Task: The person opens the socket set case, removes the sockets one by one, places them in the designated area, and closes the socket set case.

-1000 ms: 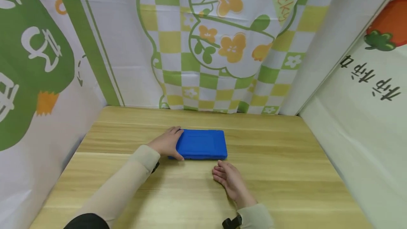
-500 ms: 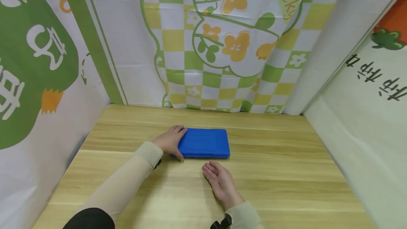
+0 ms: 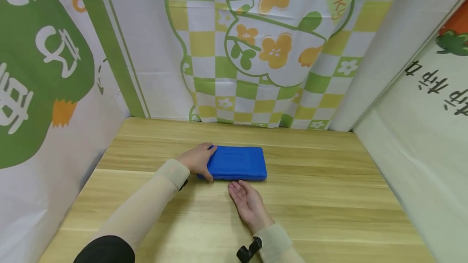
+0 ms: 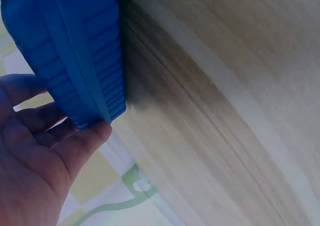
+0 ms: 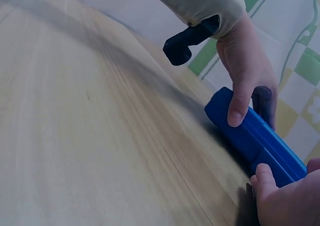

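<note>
the left hand [image 3: 197, 160] grips the left end of the blue case [image 3: 237, 163], flat on the worktop [image 3: 329, 198]. the right hand [image 3: 246, 202] lies open, palm up, fingertips seemingly touching its near edge. best steady it firmly while lifting there.

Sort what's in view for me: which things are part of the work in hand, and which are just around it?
In hand:
blue case, lying flat
left hand, gripping the case's left end
right hand, palm up at the case's near edge

Just around:
wooden table
printed curtains behind and at the sides
</note>
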